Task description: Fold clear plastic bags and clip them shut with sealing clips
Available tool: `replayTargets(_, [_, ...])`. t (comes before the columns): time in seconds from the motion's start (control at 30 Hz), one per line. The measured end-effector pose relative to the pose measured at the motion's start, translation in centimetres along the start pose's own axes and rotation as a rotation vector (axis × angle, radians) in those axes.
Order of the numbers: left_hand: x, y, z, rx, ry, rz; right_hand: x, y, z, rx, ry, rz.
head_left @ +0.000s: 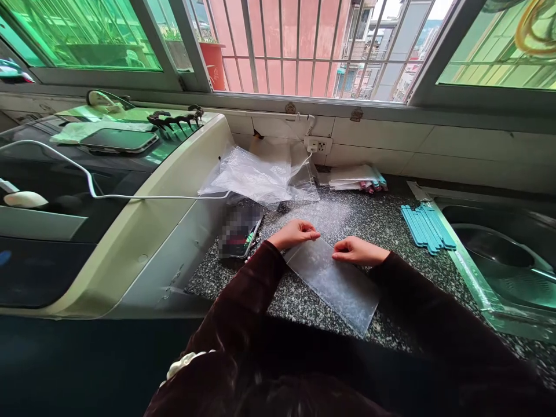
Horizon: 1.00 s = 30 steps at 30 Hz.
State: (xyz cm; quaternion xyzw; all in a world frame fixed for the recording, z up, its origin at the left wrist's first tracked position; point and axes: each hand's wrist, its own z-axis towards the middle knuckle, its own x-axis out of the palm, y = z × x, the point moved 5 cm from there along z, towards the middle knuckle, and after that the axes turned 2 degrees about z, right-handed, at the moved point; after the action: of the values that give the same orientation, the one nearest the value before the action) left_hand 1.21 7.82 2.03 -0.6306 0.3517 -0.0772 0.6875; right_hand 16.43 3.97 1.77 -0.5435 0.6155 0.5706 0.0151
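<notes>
A clear plastic bag (336, 289) lies aslant on a speckled stone countertop (282, 298), beneath and in front of both hands. The left hand (294, 233) has thumb and forefinger pinched together on the bag's upper corner. The right hand (360, 251) is bent over the bag's right-hand edge, its fingers curled and nearly closed; whether they grip the film cannot be told. Left of the bag, near the left sleeve, lies a phone (241, 231), its screen partly blurred. Behind the hands is a loose heap of clear bags (256, 174), with a row of wrapped packets (356, 177) to its right. Blue strips (425, 226) lie beside the metal sink (471, 278). A pale-sided appliance (174, 217) stands at left; a tiled wall (373, 136) with a socket (321, 145) rises to a barred window (282, 58).
</notes>
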Motion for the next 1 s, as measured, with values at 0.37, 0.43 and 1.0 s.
replayTargets(0.37, [-0.8,-0.1,-0.4,-0.092,0.002,-0.105,-1.7,-2.1,-1.5,0.051,-0.265,0.208])
replayTargets(0.43, [-1.0,0.0,-0.3,-0.094,-0.035,-0.114,-1.7,-2.4,-1.6,0.061,-0.3,0.222])
replayTargets(1.0, [0.7,-0.6,-0.4,-0.057,0.025,-0.082,-2.2,-0.5,-0.8,-0.096,-0.59,0.473])
